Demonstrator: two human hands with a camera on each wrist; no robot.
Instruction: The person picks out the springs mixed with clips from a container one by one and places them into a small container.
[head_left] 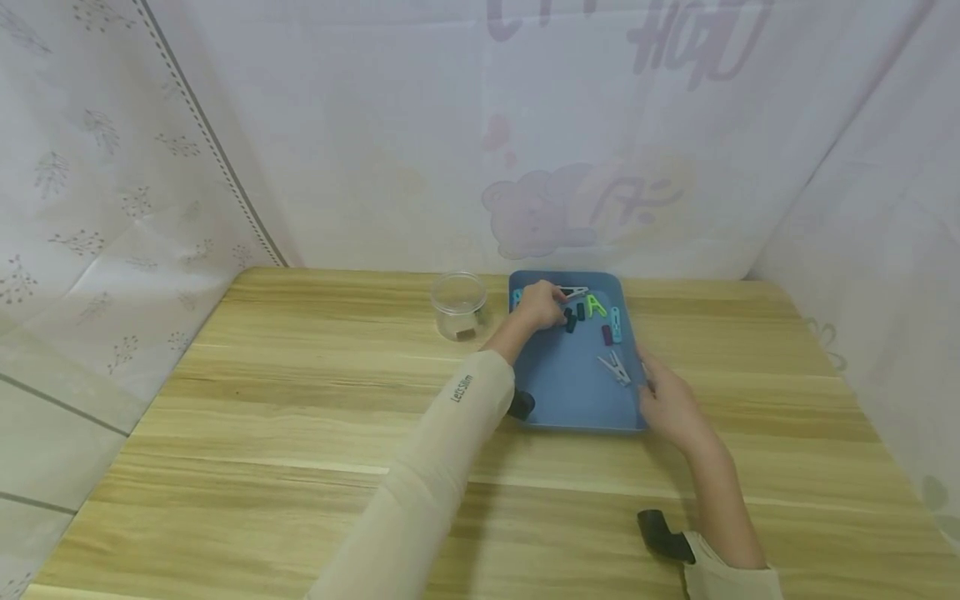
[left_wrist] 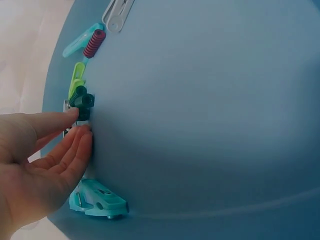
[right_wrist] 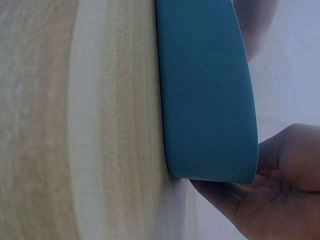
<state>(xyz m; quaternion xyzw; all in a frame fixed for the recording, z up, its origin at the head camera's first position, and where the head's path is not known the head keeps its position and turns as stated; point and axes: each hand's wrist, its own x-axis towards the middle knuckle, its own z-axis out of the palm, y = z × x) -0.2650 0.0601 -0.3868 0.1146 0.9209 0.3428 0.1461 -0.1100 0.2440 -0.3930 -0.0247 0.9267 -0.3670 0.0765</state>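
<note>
A shallow blue tray (head_left: pixel 573 392) holds several clothespins and small ribbed cylinders. My left hand (head_left: pixel 542 304) is at the tray's far left part, fingers fairly straight. In the left wrist view its thumb tip is at the dark green ribbed cylinders (left_wrist: pixel 85 101), the other fingertips just beside them; I see nothing clearly pinched. A turquoise clothespin (left_wrist: pixel 102 199) lies beside that hand. Farther right are a lime green clothespin (head_left: pixel 595 306), a light blue clothespin (head_left: pixel 616 325), a dark red ribbed cylinder (head_left: pixel 607 336) and a white clothespin (head_left: pixel 615 367). My right hand (head_left: pixel 671 400) grips the tray's right wall.
A clear round jar (head_left: pixel 459 308) stands left of the tray, with a small brown patch low on it. The wooden table (head_left: pixel 300 400) ends at a pale printed curtain (head_left: pixel 390 167) behind, with more curtain at both sides.
</note>
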